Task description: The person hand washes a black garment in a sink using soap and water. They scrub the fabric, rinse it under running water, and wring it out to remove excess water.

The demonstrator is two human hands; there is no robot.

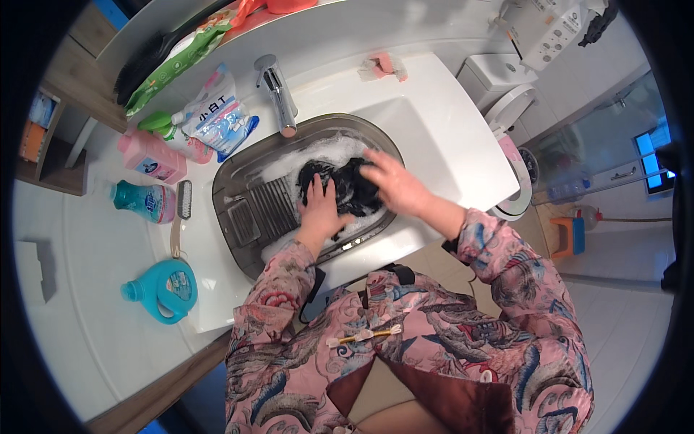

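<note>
A translucent grey plastic washbasin (238, 163) with a ribbed washboard (274, 203) built in sits over the white sink. Inside it, wet black cloth (349, 184) lies among white suds (336, 144). My left hand (320, 209) rests on the left part of the cloth with its fingers spread. At the right side of the basin, my right hand (396, 184) is over the edge of the cloth, fingers apart and slightly blurred. The chrome faucet (279, 100) stands behind the basin, its spout end over the rim.
Left of the basin are a scrubbing brush (181, 217), a teal jug (168, 290), a teal-capped bottle (143, 202), a pink bottle (154, 157) and a detergent pouch (219, 116). A crumpled cloth (384, 66) lies at the back of the counter. A toilet (504, 97) stands to the right.
</note>
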